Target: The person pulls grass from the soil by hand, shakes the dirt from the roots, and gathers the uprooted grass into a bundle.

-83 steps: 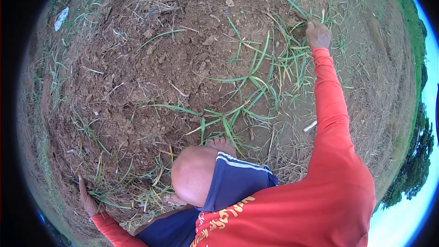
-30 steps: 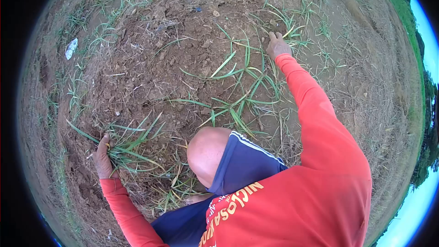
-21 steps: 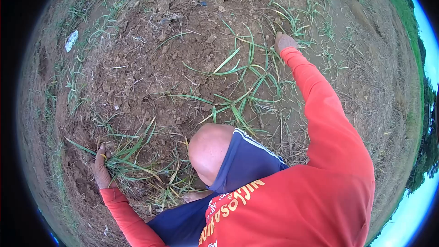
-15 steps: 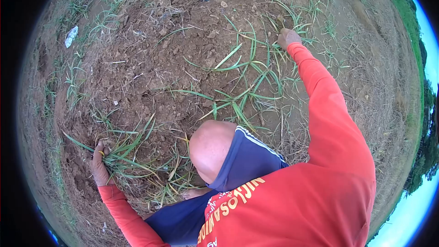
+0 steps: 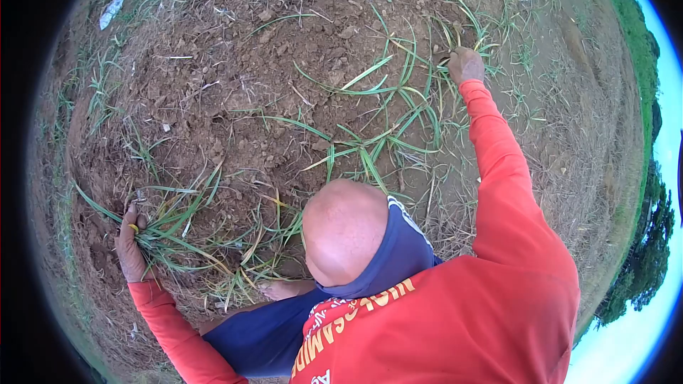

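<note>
My left hand (image 5: 134, 245), in a red sleeve, is closed around the base of a bunch of long green-leaved plants (image 5: 174, 231) at the left. The leaves fan out to the right of it, and the roots are hidden. On the upper right, my right hand (image 5: 467, 65) is closed at the base of a leafy green plant (image 5: 449, 32) at the soil. Its fingertips are partly hidden. Between the hands, more long-leaved plants (image 5: 370, 153) lie spread over the brown soil (image 5: 235, 110).
My bare knee (image 5: 345, 231) is bent in the middle, below blue shorts with white stripes. A foot (image 5: 284, 289) is on the ground near loose leaves. A pale scrap (image 5: 111, 12) lies at the upper left. Dry grass (image 5: 576, 128) covers the right side; trees (image 5: 644, 242) stand beyond.
The view has shifted slightly. My left hand, with the plant bunch, appears a little lower and farther left. My right hand stays at its plant, fingers still closed.
</note>
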The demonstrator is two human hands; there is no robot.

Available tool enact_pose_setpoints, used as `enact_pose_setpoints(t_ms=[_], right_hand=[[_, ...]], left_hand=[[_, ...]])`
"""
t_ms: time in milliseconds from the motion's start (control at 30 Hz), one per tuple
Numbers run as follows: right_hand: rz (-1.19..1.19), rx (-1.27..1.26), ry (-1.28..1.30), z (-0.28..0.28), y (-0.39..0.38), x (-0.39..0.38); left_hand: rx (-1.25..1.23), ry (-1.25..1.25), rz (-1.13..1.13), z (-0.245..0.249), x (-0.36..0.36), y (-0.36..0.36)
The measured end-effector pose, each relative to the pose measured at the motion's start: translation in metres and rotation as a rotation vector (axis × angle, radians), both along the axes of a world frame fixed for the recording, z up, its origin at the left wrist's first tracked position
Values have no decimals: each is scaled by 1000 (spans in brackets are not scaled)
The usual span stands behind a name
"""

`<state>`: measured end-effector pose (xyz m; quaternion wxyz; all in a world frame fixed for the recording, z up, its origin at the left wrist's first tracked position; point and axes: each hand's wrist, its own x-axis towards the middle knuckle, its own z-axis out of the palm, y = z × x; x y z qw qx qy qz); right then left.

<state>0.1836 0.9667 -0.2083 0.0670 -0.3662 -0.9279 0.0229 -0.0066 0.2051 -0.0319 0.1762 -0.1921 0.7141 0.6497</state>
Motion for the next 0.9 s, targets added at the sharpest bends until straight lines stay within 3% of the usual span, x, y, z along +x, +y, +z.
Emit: enact_pose_setpoints(t_ms=[100,233,467,567,667,700,800,867,900], right_hand=[[8,12,9,6,-4,1],[-19,58,208,64,0,-1],[-48,-108,200,164,28,4],[-42,-375,417,150,31,-4],[-219,-402,227,95,41,23],[-189,-395,222,95,53,-9],[-143,-418,190,71,37,20],[-146,-527,335,69,34,2],[-188,-562,221,63,25,2]], left_hand=[[4,-25,-29,-13,-3,-21],[20,-29,-42,-10,-3,-18],[26,-38,-106,-11,-13,21],[25,-27,-160,-17,-21,17],[-33,-22,-191,-2,-17,22],[-32,24,-160,-5,-14,19],[-76,60,-174,4,-7,5],[-65,102,-96,5,0,11],[-65,82,-71,8,3,11]])
